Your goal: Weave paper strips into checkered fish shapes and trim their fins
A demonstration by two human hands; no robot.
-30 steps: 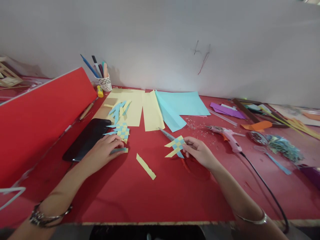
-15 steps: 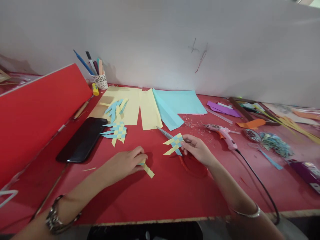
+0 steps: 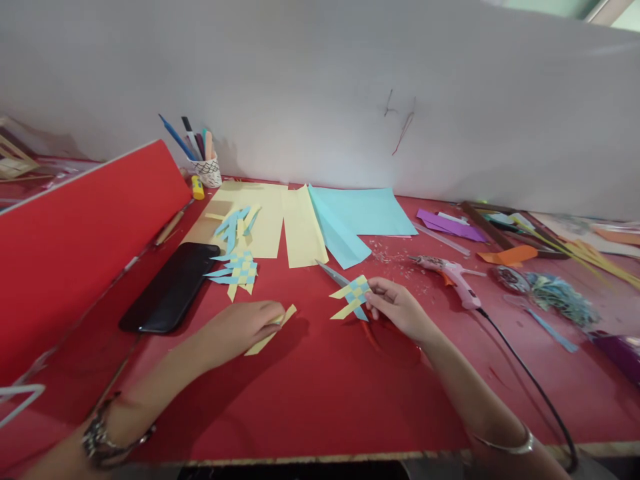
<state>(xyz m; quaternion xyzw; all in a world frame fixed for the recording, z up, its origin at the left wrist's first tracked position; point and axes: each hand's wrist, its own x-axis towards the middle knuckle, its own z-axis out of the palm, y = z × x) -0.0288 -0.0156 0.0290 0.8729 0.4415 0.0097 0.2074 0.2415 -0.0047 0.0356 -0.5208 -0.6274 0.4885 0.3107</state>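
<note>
My right hand (image 3: 393,308) pinches a small woven paper fish (image 3: 356,293) of blue and yellow strips, its yellow ends pointing left. Under it lies a pair of scissors (image 3: 333,273), blades toward the back, the handles partly behind my hand. Low over the table, my left hand (image 3: 255,325) is closed on yellow paper strips (image 3: 273,337); the fingers cover part of them. More woven paper pieces (image 3: 244,270) in blue and yellow rest beyond my left hand, with a pile of loose-ended strips (image 3: 235,223) behind them.
Yellow sheets (image 3: 303,233) and blue sheets (image 3: 373,210) lie at the back. A black phone (image 3: 173,287) and red board (image 3: 90,233) are left, a pen cup (image 3: 207,170) behind. At right sit a pink glue gun (image 3: 453,277), its cord, and shredded paper (image 3: 563,297).
My left hand has turned, and its yellow strip now slants up to the right instead of down. The right hand still holds the woven fish. The view has tilted slightly upward.
</note>
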